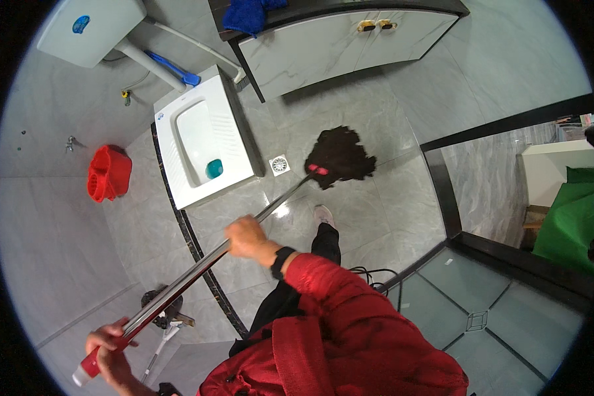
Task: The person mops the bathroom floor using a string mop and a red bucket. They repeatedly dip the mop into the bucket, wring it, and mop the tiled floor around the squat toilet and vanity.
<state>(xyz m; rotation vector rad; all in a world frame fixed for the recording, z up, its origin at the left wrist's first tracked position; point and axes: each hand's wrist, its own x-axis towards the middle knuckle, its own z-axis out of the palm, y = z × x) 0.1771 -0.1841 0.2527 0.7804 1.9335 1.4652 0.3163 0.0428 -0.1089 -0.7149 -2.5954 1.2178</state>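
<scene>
Both my hands hold one long mop, its metal pole point(191, 272) slanting across the middle of the view. My left hand point(109, 350) wraps round the red grip at its near end, lower left. Further up, my right hand point(247, 237) is closed on the bare metal; a black band circles that wrist. The dark, shaggy mop head point(342, 157) lies spread on the grey tiled floor point(376, 218), joined to the pole by a pink piece. A square floor drain point(279, 165) sits just left of the mop head, and my shoe point(323, 215) stands just below it.
A white squat toilet point(237, 142) stands on a raised base at left, with a red bucket point(115, 173) beyond it. The marble-look cabinet point(303, 59) is at the back. Black cables point(386, 272) lie near a glass door point(468, 284); a dark-framed doorway point(445, 191) is at right.
</scene>
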